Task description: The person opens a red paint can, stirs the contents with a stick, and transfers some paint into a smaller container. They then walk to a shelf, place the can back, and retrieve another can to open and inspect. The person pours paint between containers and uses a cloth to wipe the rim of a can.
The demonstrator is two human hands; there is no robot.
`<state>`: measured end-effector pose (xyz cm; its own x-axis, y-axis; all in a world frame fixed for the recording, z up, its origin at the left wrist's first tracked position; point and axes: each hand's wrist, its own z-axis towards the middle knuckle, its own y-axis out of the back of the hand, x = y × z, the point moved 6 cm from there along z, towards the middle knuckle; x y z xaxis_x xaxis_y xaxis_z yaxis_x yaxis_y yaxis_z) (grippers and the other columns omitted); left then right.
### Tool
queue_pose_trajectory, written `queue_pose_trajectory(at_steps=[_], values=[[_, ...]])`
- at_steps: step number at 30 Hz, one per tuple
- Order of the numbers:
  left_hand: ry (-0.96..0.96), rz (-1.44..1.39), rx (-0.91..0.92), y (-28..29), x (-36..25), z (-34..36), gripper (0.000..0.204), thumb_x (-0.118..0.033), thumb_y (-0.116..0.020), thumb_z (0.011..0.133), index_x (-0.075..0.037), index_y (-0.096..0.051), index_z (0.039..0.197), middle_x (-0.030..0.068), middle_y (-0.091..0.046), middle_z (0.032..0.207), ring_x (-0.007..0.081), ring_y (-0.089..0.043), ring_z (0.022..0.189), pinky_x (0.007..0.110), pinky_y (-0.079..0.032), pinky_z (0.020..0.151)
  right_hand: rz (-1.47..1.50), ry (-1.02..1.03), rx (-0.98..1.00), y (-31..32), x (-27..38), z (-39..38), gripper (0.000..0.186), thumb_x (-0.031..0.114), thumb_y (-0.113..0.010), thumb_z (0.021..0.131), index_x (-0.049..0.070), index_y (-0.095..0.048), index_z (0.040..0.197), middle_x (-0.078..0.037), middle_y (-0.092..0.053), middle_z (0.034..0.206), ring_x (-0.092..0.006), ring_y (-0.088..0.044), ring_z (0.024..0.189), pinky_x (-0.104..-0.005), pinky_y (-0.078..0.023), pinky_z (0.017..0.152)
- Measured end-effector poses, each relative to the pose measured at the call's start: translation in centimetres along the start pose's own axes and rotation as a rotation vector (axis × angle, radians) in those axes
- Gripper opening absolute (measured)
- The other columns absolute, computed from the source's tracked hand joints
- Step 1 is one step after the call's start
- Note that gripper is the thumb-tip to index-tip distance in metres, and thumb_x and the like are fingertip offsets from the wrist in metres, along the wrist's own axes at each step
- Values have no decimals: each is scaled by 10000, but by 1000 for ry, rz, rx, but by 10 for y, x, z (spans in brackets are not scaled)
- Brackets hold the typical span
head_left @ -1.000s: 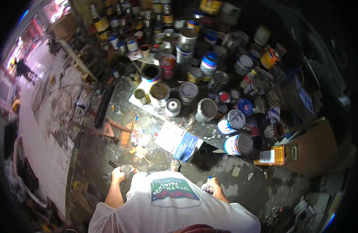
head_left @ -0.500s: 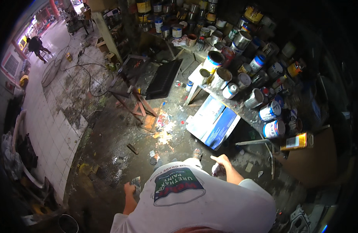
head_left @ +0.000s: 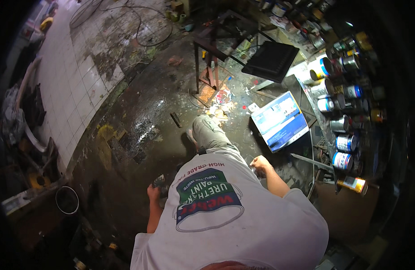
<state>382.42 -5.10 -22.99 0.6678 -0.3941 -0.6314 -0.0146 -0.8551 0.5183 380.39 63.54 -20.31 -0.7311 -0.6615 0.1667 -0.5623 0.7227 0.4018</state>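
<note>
White-sleeved arms [head_left: 278, 183] spread; left hand [head_left: 154, 192] sits low, right hand [head_left: 261, 164] farther forward.

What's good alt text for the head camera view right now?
From above, a person in a white printed T-shirt on a stained floor; the left hand holds a small dark object, and whether the right hand holds anything is unclear. Ahead to the right are a blue-and-white box and many cans.
</note>
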Motion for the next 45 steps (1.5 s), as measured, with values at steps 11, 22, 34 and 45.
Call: queue_pose_trajectory(at_steps=[11,22,34,45], values=[[-61,32,-318,117,-63,133,461,-164,-683,819,60,-648,1220,196,-707,1153,262,-671,1004,387,-560,808,-356,77,141,35,229,84,664,666,-757,820,63,-812,1094,-197,-783,1073,-348,-740,1069,-460,-581,921],[170,-10,-41,182,-169,262,362,-179,-716,835,55,-684,1108,153,-704,978,249,-643,882,393,-540,755,-213,157,-206,104,425,125,582,553,-782,835,-27,-788,884,-256,-766,956,-416,-765,897,-509,-608,800],[-384,649,203,173,-508,783,375,-268,-768,863,12,-734,1110,188,-773,976,348,-738,927,470,-566,848,64,-210,-87,-24,441,167,611,521,-847,790,-24,-775,1056,-231,-775,1033,-399,-762,943,-489,-604,836],[-928,59,589,-123,-1084,806,199,-153,-662,993,-35,-692,1150,30,-675,954,134,-583,849,308,-485,786,636,-413,-154,61,591,148,516,511,-763,865,59,-790,1112,-198,-768,1137,-400,-737,1058,-483,-581,920]])
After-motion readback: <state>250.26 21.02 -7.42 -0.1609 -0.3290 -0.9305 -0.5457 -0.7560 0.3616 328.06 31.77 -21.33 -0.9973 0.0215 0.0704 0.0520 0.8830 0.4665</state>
